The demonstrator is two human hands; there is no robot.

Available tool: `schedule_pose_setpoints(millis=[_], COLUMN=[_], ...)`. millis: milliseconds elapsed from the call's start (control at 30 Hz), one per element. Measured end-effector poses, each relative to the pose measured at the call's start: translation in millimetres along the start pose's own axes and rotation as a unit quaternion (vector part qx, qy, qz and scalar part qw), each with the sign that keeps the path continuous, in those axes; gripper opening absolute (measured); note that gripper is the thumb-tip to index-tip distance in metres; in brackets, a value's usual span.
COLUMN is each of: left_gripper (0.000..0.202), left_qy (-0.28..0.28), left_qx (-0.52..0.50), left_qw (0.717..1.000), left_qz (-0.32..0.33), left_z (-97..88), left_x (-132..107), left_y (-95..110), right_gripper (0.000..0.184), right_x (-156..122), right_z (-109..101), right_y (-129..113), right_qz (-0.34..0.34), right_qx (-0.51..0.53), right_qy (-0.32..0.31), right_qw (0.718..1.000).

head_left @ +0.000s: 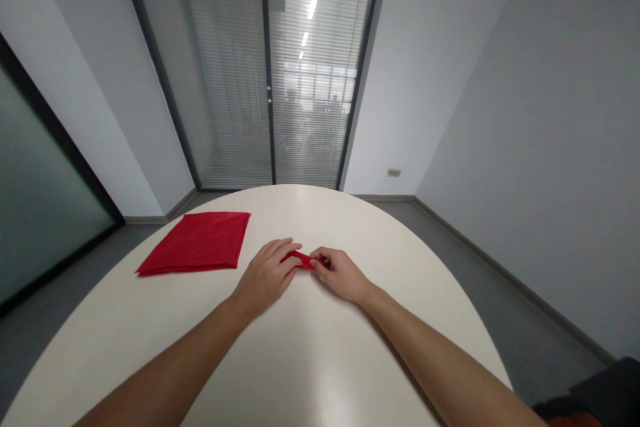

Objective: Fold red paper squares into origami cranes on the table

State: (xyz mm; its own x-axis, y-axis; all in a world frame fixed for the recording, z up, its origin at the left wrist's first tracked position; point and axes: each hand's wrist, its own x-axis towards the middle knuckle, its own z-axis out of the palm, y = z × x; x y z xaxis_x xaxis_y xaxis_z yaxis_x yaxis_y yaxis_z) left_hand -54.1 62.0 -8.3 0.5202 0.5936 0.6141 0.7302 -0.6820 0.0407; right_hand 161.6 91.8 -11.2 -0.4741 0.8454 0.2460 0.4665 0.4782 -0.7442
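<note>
from my far-off seat, i took the scene from the left, where a frosted glass panel (40, 193) stood past the edge of the round table (300, 353). next came a larger folded red sheet (195, 243), lying flat in layers, apart from both hands; i could not tell whether anything lay between its folds. then i had the left hand (263, 275), fingers curled over the left end of a small red piece (305, 260) near the middle of the table. the right hand (343, 273) pinched its right end between thumb and fingers, so the piece spanned the short gap between the two. i judged the step in hand to be working this piece with both hands, and the next move to call for a light, even grip at each end. a dark object (607, 390), unclear to me, sat at the lower right corner.
</note>
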Motion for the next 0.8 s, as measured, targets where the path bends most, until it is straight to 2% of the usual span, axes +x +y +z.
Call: schedule_pose_setpoints(millis=[133,267,433,600,800], left_gripper=[0.013,0.013,0.013,0.012,0.012], left_qy=[0.021,-0.012,-0.064,-0.064,-0.073], left_qx=[0.004,-0.009,-0.008,0.006,0.016], left_qw=[1.0,1.0,0.998,0.998,0.997], left_qz=[0.009,-0.002,-0.01,-0.01,-0.033], left_z=[-1.8,-2.2,-1.7,-1.4,2.2], left_x=[1.8,2.2,1.1,2.5,1.3], left_y=[0.2,2.5,3.7,1.7,-0.8], right_gripper=[0.026,0.025,0.024,0.022,0.025], right_x=[1.1,1.7,0.5,-1.9,-3.1], right_z=[2.2,3.3,0.0,-4.6,-4.5], right_y=[1.5,5.2,-0.3,-9.6,-8.4], right_qz=[0.006,0.007,-0.005,-0.024,-0.059], right_qx=[0.078,0.095,0.039,-0.036,-0.074], right_qy=[-0.002,-0.014,-0.021,-0.026,-0.025], right_qw=[0.997,0.995,0.999,0.999,0.995])
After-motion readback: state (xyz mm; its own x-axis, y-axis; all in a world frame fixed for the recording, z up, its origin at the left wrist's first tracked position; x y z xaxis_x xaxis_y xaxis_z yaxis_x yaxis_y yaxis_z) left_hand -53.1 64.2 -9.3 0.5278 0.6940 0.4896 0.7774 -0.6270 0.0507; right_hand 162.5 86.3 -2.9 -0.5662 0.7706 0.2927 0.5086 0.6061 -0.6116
